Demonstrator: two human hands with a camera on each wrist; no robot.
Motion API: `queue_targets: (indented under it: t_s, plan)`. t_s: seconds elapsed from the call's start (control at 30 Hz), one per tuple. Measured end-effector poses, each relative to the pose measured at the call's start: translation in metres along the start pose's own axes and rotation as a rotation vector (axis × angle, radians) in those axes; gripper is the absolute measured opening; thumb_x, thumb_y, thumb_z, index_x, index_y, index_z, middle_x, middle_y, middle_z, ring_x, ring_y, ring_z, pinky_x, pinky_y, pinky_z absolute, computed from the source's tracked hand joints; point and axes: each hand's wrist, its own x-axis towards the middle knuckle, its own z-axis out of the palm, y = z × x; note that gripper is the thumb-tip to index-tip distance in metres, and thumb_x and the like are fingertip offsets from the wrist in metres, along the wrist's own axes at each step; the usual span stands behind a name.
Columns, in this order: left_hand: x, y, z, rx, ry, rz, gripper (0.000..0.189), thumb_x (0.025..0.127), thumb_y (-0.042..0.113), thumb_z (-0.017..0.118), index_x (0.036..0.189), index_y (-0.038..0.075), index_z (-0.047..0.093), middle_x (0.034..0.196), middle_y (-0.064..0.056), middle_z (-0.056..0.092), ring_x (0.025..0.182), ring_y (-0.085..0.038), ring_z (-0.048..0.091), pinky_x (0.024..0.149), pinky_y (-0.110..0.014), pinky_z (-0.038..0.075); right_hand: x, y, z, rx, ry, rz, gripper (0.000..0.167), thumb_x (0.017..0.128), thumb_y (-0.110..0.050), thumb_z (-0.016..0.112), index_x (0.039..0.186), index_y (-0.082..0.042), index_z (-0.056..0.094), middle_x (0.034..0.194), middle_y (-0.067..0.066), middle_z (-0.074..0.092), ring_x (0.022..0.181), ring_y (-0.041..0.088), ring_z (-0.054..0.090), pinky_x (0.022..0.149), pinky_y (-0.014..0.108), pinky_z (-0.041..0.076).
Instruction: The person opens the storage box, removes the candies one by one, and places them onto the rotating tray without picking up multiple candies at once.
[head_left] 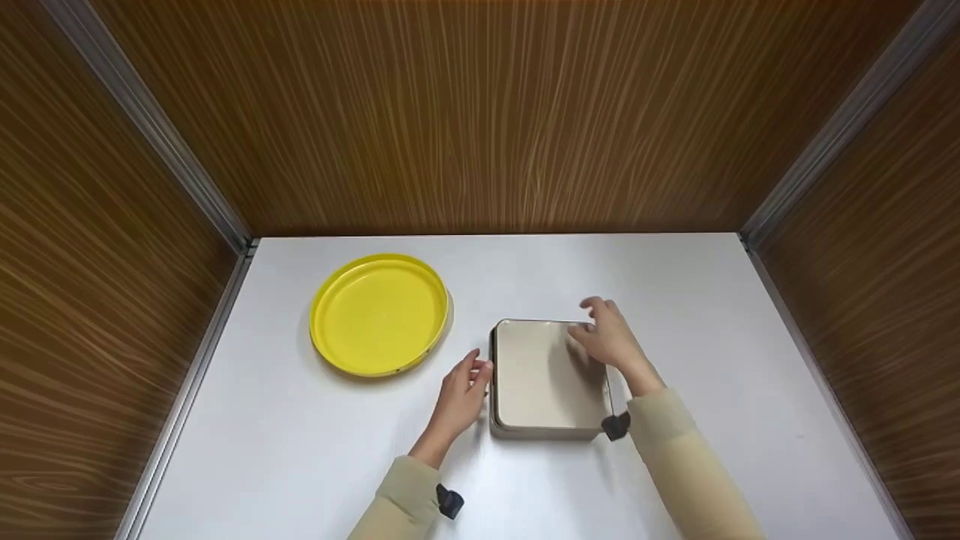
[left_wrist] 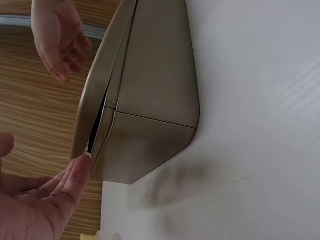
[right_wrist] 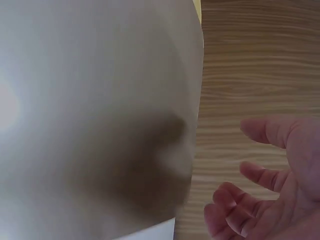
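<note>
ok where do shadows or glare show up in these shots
Head view: a soft shadow on the right part of the lid; left wrist: a blurry-edged shadow on the white table beside the box; right wrist: bright glare at the left edge, a dark soft-edged shadow lower on the lid.

One lidded box, one yellow dish and two hands show.

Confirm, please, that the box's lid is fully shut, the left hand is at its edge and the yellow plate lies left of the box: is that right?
Not quite: the lid is not fully shut; the left wrist view shows a dark gap between it and the box by the left hand. The rest stands.
</note>
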Motion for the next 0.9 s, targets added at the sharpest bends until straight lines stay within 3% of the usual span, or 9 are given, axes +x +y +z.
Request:
queue_targets:
  t_s: [0.2, 0.43, 0.9]
  plan:
    - [0.001, 0.005, 0.000, -0.004, -0.013, -0.043, 0.051, 0.105, 0.024, 0.046, 0.141, -0.012, 0.041, 0.118, -0.016, 0.062, 0.101, -0.024, 0.062, 0.081, -0.031, 0.054, -0.024, 0.021, 0.001, 0.027, 0.032, 0.059, 0.061, 0.093, -0.021, 0.063, 0.143, 0.001, 0.036, 0.130, 0.031, 0.043, 0.117, 0.046, 0.049, 0.092, 0.058, 0.045]
    - [0.001, 0.010, 0.002, 0.010, -0.037, -0.115, 0.054, 0.104, 0.028, 0.047, 0.144, -0.008, 0.039, 0.123, -0.015, 0.062, 0.108, -0.025, 0.061, 0.092, -0.040, 0.050, -0.047, 0.026, 0.011, 0.059, 0.019, 0.174, 0.068, 0.095, -0.023, 0.060, 0.149, 0.003, 0.027, 0.130, 0.034, 0.042, 0.118, 0.049, 0.048, 0.092, 0.057, 0.047]
    - [0.002, 0.014, 0.007, 0.059, -0.064, -0.103, 0.052, 0.103, 0.029, 0.050, 0.141, -0.006, 0.045, 0.121, -0.013, 0.063, 0.102, -0.021, 0.057, 0.087, -0.040, 0.049, -0.058, 0.026, 0.021, 0.034, 0.008, 0.213, 0.061, 0.096, -0.022, 0.058, 0.139, 0.016, 0.039, 0.117, 0.033, 0.054, 0.103, 0.043, 0.060, 0.084, 0.050, 0.054]
